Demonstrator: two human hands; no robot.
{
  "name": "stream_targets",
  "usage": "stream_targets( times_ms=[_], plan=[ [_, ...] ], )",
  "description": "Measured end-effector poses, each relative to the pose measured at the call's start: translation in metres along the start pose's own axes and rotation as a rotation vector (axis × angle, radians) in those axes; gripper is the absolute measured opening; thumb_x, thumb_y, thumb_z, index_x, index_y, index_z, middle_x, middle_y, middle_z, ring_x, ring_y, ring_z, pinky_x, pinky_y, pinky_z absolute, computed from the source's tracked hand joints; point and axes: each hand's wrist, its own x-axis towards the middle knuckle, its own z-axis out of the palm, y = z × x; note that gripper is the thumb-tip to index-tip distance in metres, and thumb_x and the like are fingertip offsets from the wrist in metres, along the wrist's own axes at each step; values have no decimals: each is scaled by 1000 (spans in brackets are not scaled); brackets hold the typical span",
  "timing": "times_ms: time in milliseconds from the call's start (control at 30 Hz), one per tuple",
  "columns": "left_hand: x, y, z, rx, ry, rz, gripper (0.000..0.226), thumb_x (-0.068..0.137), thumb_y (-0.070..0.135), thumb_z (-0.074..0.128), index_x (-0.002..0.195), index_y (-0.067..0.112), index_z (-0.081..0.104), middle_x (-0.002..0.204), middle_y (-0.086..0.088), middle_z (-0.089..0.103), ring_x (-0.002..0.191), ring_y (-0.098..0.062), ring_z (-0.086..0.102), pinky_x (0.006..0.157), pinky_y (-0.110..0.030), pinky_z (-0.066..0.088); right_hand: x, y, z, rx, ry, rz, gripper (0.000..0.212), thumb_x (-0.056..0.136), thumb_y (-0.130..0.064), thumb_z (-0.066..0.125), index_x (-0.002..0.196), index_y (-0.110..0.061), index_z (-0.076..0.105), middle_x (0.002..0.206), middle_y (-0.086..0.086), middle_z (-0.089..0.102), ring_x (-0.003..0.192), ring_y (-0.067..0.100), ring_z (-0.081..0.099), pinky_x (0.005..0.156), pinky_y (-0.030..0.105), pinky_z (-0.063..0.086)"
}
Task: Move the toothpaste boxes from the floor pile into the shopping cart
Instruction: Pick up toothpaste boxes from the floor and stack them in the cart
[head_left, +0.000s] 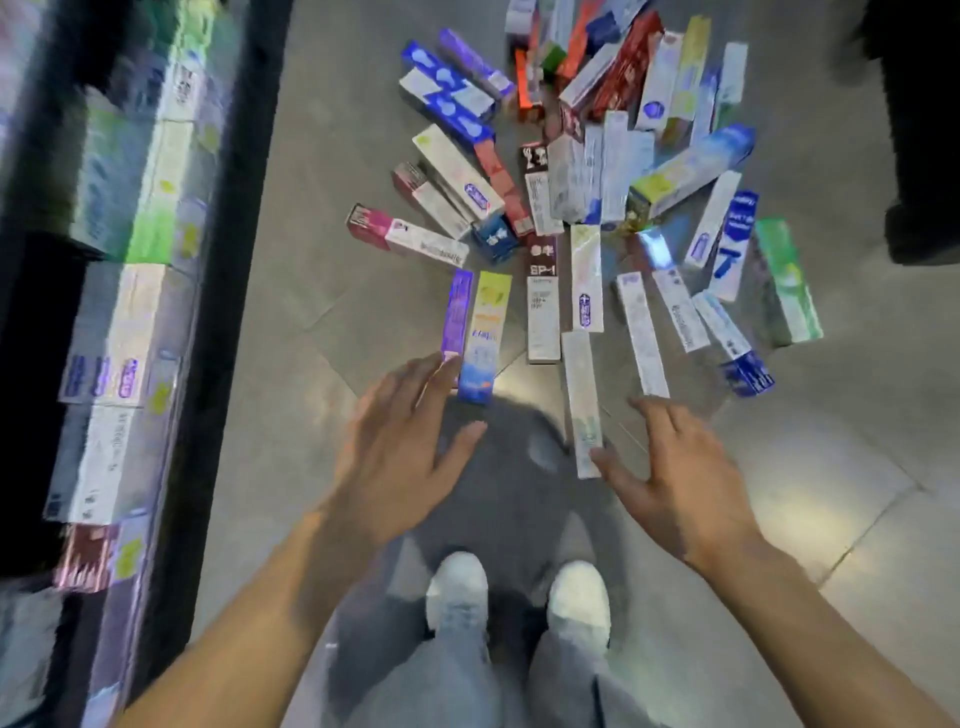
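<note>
Standing over my two white shoes (519, 597), I hold both hands out, fingers spread and grasping nothing. My left hand (400, 457) has fingertips at the near ends of two side-by-side boxes — a purple box (457, 312) and a yellow-and-blue box (485, 338). My right hand (670, 483) lies just beside a pale box (582, 405), thumb at its near end. All three run lengthwise away from me. Beyond, the floor pile (597, 171) fans out — several dozen toothpaste boxes, too many and too overlapped to count exactly. The shopping cart is not identifiable; blurred stocked shelving (130, 260) stands left.
</note>
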Motion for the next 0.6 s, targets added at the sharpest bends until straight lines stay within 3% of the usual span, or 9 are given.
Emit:
stream_targets(
  times_ms=[133,267,467,600],
  plan=[
    [18,-51,111,-17,-36,-51,66,96,56,41,144,12,48,146,-9,51,130,-31,52,106,-50,44,61,33,94,43,-2,20,70,90,-56,58,146,-18,44,141,6,53,128,30,49,99,39,43],
    [34,-91,186,16,-22,-66,67,95,59,42,144,13,49,143,-7,53,126,-29,54,106,-44,44,110,59,158,80,14,64,76,88,-59,58,147,-17,39,142,10,50,129,32,48,99,40,43],
    [68,-116,228,72,103,-31,62,91,53,55,138,13,54,139,-5,58,128,-27,52,104,-41,43,151,66,202,222,77,158,82,80,-61,69,143,-19,36,139,7,48,128,30,48,97,45,46],
    [87,-110,243,171,104,-6,63,88,58,45,129,12,59,131,-3,62,117,-29,55,94,-41,46,163,67,213,229,92,253,68,79,-54,72,126,-16,43,125,9,57,112,35,57,87,45,51]
  ],
)
